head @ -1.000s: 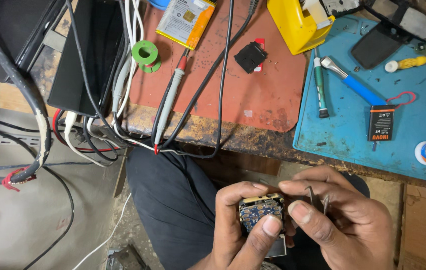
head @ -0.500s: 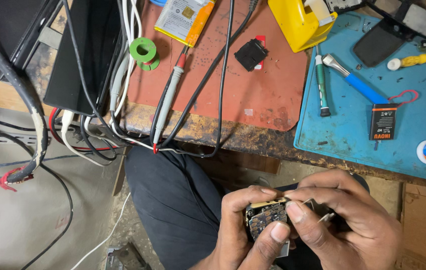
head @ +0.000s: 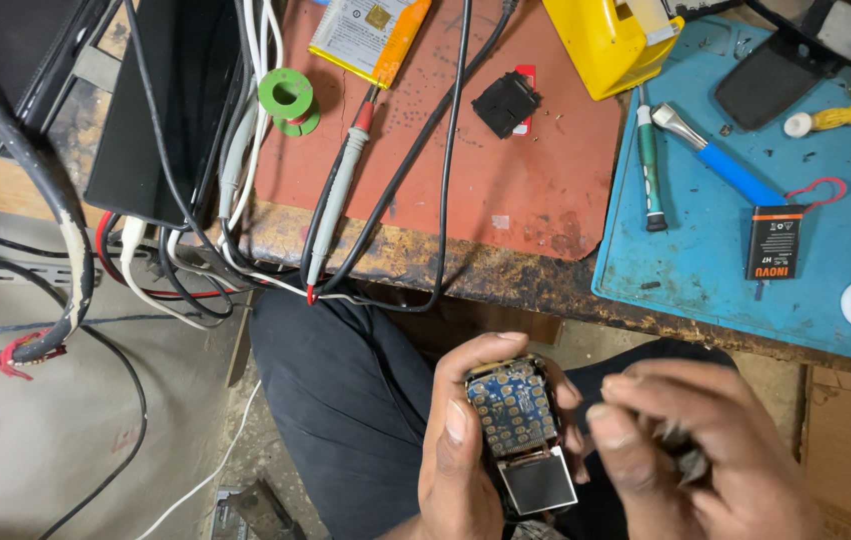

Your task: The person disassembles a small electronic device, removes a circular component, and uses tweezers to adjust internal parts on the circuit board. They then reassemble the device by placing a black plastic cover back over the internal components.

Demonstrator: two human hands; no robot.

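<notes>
Just one view here, a head cam worn by the person, pointing pretty much straight down past the bench edge (head: 505,275) into their lap. It's close: the left hand (head: 460,450) and right hand (head: 695,460) sit at the bottom of the frame, partly cut off by the lower border, and the right one is blurred. The bench runs across the top half, with the red mat (head: 465,170) in the middle and the blue mat (head: 795,260) running off the right side. Floor (head: 55,440) shows on the lower left, farther away. No second view, so nothing overlaps.
</notes>
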